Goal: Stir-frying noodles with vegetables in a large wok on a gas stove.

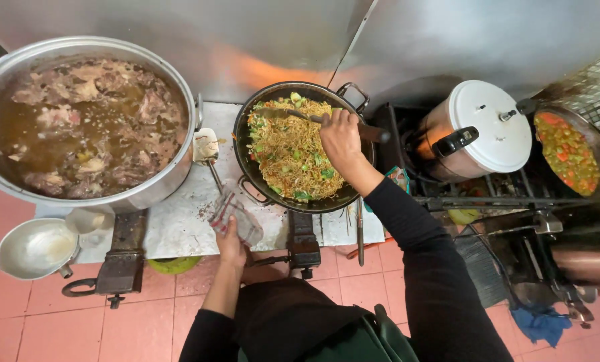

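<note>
Your right hand (341, 137) is closing its fingers around the spatula (313, 118), whose long axis is running left across the noodle wok (253, 137), while your left hand (231, 246) is gripping a crumpled clear bag (236, 216) just below-left of it.

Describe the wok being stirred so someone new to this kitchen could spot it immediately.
Start at the huge steel stockpot of brown broth on the left. Immediately to its right sits a black two-handled wok, where the right hand holds a spatula. It alone holds yellow noodles with green vegetables; the far-right pan holds orange curry.
</note>
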